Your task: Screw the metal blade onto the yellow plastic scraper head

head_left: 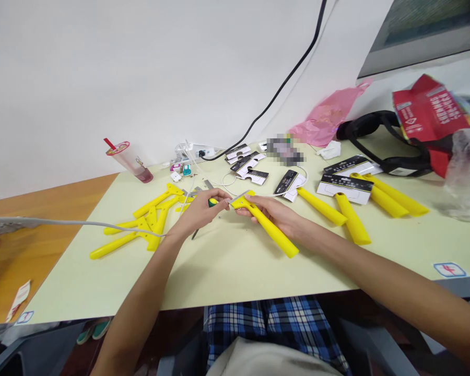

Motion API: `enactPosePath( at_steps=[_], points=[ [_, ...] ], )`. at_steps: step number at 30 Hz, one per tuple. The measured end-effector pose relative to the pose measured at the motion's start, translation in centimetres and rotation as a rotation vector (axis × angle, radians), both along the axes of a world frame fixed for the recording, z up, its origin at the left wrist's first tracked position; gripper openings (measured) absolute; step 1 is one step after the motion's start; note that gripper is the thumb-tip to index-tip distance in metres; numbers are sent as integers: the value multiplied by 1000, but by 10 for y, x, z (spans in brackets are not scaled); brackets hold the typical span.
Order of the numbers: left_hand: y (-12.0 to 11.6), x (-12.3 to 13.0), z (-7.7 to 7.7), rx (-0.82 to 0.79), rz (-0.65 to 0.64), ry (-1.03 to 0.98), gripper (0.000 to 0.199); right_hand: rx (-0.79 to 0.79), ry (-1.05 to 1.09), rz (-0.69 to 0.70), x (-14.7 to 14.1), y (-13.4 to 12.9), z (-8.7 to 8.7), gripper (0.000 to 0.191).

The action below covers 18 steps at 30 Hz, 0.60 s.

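A yellow-handled scraper (272, 230) is in my right hand (276, 213), whose fingers are closed around its head. Its handle slants down to the right, and a metal blade shows at the head. My left hand (203, 210) is closed on a screwdriver (212, 202) with a green and yellow handle end; a dark shaft sticks out below the palm. The left thumb and fingertips meet the blade edge of the scraper. Left of that hand, several yellow scraper handles (115, 244) lie in a heap, with metal pieces partly hidden behind the hand.
Several yellow scrapers (352, 219) with black and white cards lie at right. Loose cards (245, 166), a power strip (207, 152) and cables are at the back. A cup with a straw (129, 162) leans at back left. A pink bag (329, 117) and black headgear (376, 138) stand right.
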State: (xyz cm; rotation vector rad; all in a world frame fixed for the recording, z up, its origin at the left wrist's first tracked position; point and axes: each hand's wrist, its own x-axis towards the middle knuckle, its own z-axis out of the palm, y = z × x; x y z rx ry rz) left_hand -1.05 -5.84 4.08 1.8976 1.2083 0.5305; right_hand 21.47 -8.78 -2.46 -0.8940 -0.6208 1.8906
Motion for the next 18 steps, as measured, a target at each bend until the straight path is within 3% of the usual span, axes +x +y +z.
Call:
enactPosePath(
  at_steps=[11, 18],
  points=[
    [-4, 7, 1, -1, 81, 30, 57, 8, -9, 34, -3, -4, 9, 18],
    [-3, 4, -2, 28, 18, 19, 45, -3, -38, -5, -5, -5, 5, 12]
  ],
)
